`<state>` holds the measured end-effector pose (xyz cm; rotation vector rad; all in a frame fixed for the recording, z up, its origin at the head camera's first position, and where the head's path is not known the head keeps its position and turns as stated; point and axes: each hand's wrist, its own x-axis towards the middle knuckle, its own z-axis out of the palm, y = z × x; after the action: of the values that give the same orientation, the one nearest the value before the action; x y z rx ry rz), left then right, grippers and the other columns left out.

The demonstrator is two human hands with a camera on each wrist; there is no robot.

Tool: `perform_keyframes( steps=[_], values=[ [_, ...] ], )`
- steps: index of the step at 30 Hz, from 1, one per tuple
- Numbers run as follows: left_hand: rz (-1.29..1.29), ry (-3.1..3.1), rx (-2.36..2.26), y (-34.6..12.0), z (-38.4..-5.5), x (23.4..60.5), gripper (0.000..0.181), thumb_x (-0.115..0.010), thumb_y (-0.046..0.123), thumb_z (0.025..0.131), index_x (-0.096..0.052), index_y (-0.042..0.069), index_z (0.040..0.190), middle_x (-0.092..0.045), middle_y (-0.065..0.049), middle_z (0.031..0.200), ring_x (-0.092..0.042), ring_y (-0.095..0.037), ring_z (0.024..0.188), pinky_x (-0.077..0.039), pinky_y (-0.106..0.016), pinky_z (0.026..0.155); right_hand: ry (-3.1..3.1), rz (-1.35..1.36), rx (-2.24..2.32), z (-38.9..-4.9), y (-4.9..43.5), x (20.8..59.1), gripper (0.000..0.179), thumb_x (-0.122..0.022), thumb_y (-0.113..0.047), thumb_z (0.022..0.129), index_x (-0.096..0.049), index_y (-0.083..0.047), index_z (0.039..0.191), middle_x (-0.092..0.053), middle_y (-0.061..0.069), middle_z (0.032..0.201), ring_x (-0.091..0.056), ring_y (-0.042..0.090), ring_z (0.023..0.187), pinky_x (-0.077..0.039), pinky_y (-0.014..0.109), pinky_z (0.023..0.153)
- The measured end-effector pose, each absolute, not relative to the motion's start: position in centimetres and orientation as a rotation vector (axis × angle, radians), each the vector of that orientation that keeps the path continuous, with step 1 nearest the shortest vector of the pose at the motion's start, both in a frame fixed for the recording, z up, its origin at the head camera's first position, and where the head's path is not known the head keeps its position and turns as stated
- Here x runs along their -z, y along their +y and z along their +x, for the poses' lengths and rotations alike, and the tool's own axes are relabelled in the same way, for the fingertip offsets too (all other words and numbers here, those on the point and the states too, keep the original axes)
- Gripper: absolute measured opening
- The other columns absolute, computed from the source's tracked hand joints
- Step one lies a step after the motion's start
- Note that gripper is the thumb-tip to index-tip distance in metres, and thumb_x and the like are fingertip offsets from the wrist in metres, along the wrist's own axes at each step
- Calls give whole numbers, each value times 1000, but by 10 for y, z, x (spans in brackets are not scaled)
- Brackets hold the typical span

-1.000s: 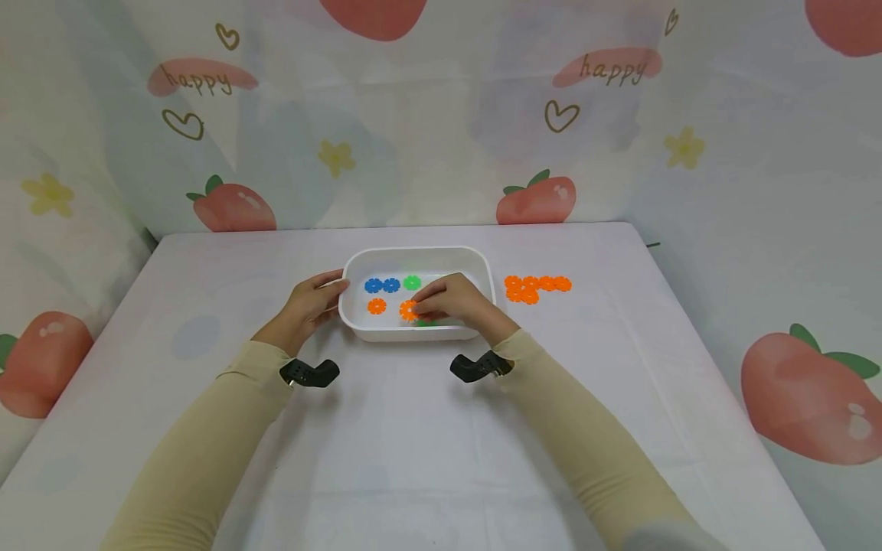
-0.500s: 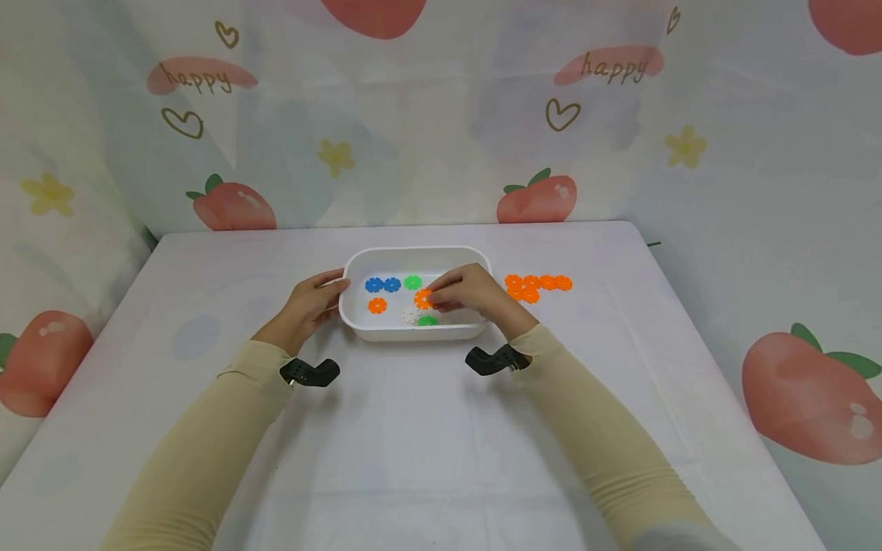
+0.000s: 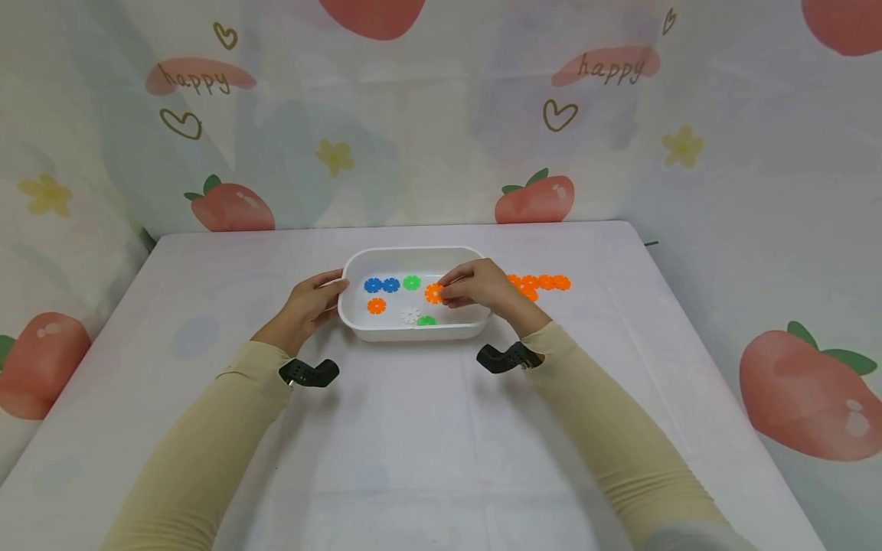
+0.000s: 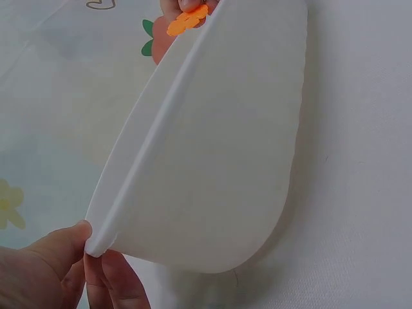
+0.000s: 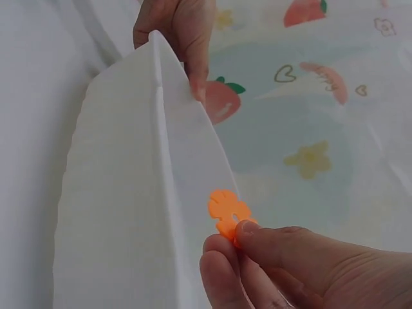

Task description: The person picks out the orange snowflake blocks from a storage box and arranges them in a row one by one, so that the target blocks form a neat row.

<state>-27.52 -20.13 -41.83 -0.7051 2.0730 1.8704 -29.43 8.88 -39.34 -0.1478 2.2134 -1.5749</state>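
Note:
A white plastic tray (image 3: 420,334) stands on the table. My left hand (image 3: 308,308) grips its left end, thumb on the rim and fingers beneath it, as the left wrist view shows. Over the tray's right part, my right hand (image 3: 478,286) pinches an orange flower-shaped disc (image 5: 228,209) between thumb and fingers, lifted above the rim. In the tray lie two blue discs (image 3: 373,285), a green disc (image 3: 411,282), an orange disc (image 3: 376,306), a white disc (image 3: 410,314) and another green disc (image 3: 426,321) near the front wall.
Several orange discs (image 3: 546,282) lie in a cluster on the table just right of the tray, partly hidden by the right hand. The table (image 3: 386,444) has a white cloth, and a printed curtain (image 3: 413,153) stands behind it.
My right hand has moved right and slightly up with the orange disc, uncovering the white disc and the green disc at the front. The left hand has stayed on the tray.

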Motion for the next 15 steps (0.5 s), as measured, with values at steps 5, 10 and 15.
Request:
perform_keyframes(
  steps=[5, 10, 15],
  values=[
    [-720, 2081, -1869, -200, -275, 418, 48, -62, 28, 98, -50, 24, 145, -55, -6, 142, -55, -17, 102, -43, -23, 84, 2166, -135, 1614, -293, 97, 389, 27, -72, -1, 86, -67, 8, 111, -72, 12, 92, -72, 20, 79, -53, 46, 90],
    [-725, 2083, -1871, -200, -275, 418, 48, -62, 28, 98, -50, 24, 145, -56, -6, 141, -55, -17, 102, -43, -24, 84, 2155, -115, 1613, -293, 105, 388, 29, -71, -2, 87, -66, 8, 114, -71, 12, 92, -72, 18, 77, -52, 46, 92],
    [-717, 2078, -1869, -200, -274, 418, 49, -61, 28, 98, -49, 24, 145, -55, -6, 141, -54, -17, 102, -43, -24, 85, 2162, -100, 1583, -293, 111, 386, 30, -71, -4, 89, -65, 8, 116, -71, 13, 95, -72, 22, 83, -56, 37, 85]
  ],
)
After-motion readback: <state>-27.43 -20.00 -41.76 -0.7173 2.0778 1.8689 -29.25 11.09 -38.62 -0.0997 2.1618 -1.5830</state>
